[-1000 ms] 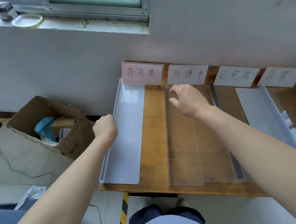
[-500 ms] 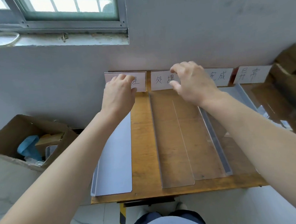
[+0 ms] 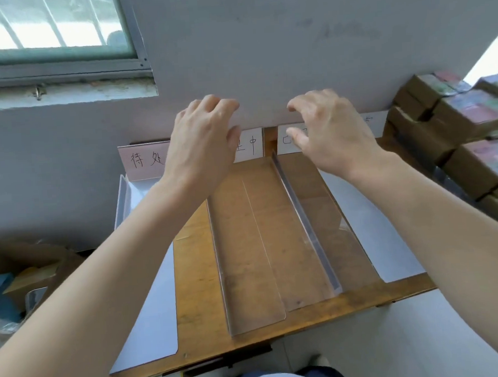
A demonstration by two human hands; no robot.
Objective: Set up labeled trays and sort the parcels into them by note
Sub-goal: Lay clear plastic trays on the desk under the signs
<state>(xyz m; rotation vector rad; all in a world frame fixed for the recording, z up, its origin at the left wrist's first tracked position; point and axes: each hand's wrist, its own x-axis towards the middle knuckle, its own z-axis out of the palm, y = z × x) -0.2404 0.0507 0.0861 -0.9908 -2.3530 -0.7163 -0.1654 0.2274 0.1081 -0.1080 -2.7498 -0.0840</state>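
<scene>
Several trays lie side by side on the wooden table (image 3: 196, 282): a white tray (image 3: 150, 284) at the left, two clear trays (image 3: 246, 264) (image 3: 305, 228) in the middle, and a white tray (image 3: 357, 222) at the right. Handwritten label cards lean on the wall behind them. My left hand (image 3: 201, 144) hovers over the left part of the second label (image 3: 249, 144), fingers loosely spread, and hides the right end of the first label (image 3: 141, 160). My right hand (image 3: 332, 133) covers most of the third label (image 3: 287, 140), thumb and fingers apart. Neither hand holds anything. Brown parcels (image 3: 457, 134) are stacked at the right.
An open cardboard box (image 3: 22, 275) with blue and brown items stands on the floor at the left. A window and its sill (image 3: 61, 95) are above left. The grey wall (image 3: 263, 56) rises right behind the labels. My legs show below the table's front edge.
Both hands moved right along the label row: the left from the first label to the second, the right from the second to the third. The view shifted, and the parcel stack shows more.
</scene>
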